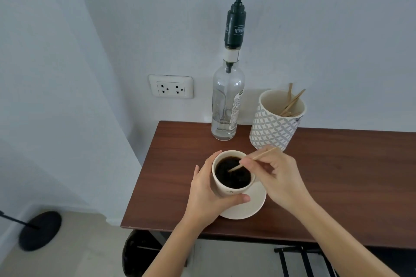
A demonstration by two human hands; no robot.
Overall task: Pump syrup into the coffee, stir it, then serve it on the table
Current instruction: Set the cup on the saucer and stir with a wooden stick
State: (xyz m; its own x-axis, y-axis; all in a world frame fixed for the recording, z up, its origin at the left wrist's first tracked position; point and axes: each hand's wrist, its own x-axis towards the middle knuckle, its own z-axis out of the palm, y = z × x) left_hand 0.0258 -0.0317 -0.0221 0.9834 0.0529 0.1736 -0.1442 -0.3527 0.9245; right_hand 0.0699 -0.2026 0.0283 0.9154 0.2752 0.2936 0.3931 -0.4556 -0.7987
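Observation:
A cream cup [225,190] full of black coffee [233,174] stands on a cream saucer [249,206] near the front left of the brown table [337,175]. My left hand [207,195] wraps around the cup's left side and front. My right hand [276,175] pinches a thin wooden stir stick [261,155], whose lower end dips into the coffee. Behind the cup stands a clear glass syrup bottle [226,105] with a tall dark pump [235,27]; only a little clear liquid shows at its bottom.
A patterned white-and-grey holder [273,129] with several wooden sticks stands right of the bottle, close behind my right hand. A wall socket [171,86] is on the wall at left. A black round stand base [40,230] rests on the floor at left.

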